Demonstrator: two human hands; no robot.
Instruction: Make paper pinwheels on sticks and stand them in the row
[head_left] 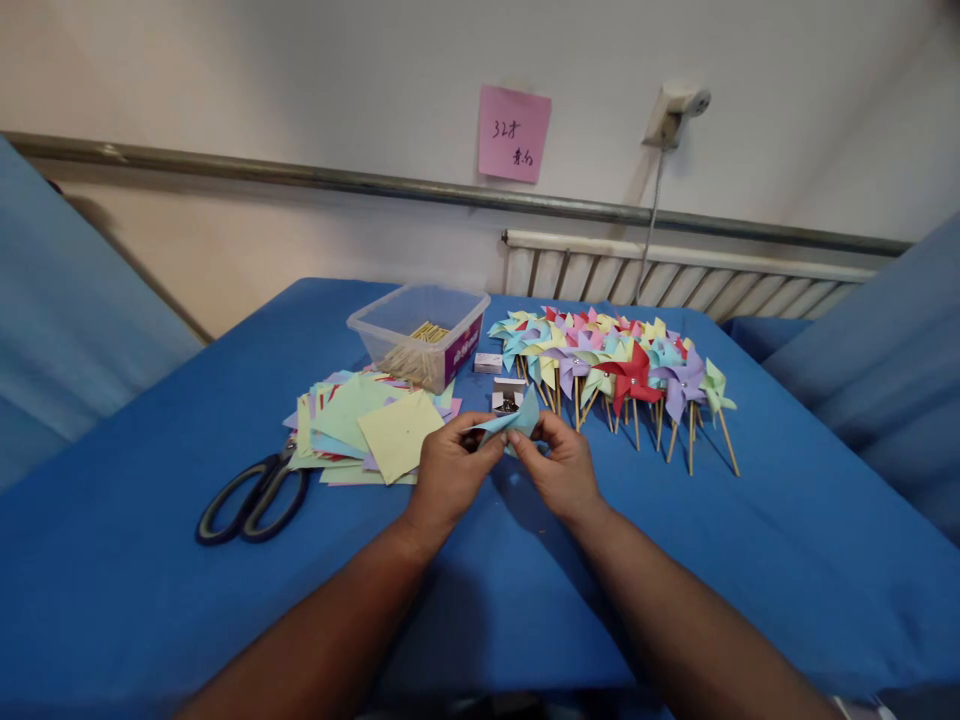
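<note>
A light blue paper pinwheel head [525, 415], partly folded, is held up between both hands above the table. My left hand [454, 465] pinches its left side, thumb toward the middle. On the other side, my right hand [556, 458] grips it with thumb and fingers. Just behind the paper stands a small open box [508, 390] with dark pins inside. Left of my hands lies a pile of coloured paper squares [337, 420], a pale yellow square [401, 436] on top. Whether a pin is in the folded paper is hidden.
Dark-handled scissors [255, 497] lie at the left, blades under the papers. A clear plastic tub [409, 310] holds wooden sticks. Beside it sits a small closed box [488, 363]. Several finished pinwheels [632, 378] on sticks are massed at the right on the blue cloth [750, 580].
</note>
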